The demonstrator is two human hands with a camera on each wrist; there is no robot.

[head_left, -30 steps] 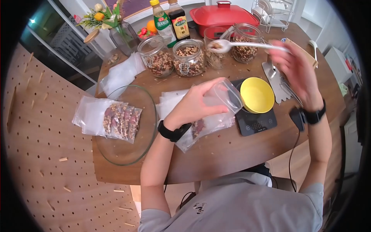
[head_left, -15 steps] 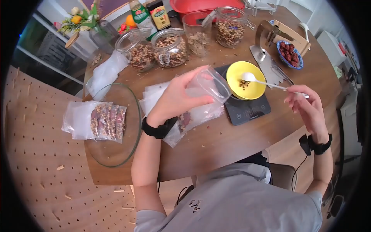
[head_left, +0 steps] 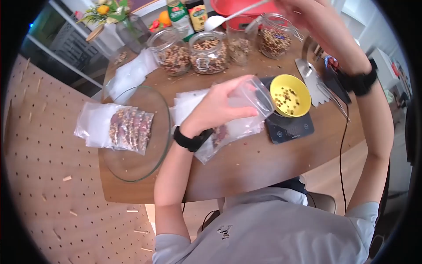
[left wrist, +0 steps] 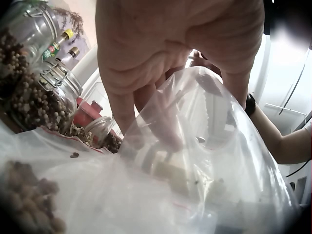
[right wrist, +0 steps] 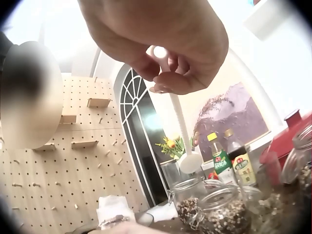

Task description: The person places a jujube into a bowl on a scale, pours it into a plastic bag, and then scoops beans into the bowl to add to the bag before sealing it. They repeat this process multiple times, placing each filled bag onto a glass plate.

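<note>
The left hand (head_left: 222, 105) holds a clear plastic bag (head_left: 252, 99) by its mouth, beside the yellow bowl (head_left: 290, 95). In the left wrist view the thumb and fingers of that hand (left wrist: 175, 48) spread the bag's film (left wrist: 195, 146) apart. Small brown pieces lie in the bowl, which stands on a black scale (head_left: 290, 130). Raised at the top right, the right hand (head_left: 312, 17) pinches the handle of a white spoon (head_left: 214, 22) above the open jars. The right wrist view shows that hand (right wrist: 165, 48) gripping the spoon (right wrist: 190, 162), bowl end down.
Jars of mixed grains (head_left: 208, 55) stand along the back, with bottles (head_left: 179, 15) and a red pot (head_left: 244, 9) behind. Filled bags (head_left: 131, 130) lie on a glass tray (head_left: 167, 145) at left. A metal tool (head_left: 310, 81) lies right of the bowl.
The right hand first brought the spoon down to the bowl, then lifted it up and back over the jars. More pieces lie in the bowl. The left hand keeps its hold on the bag.
</note>
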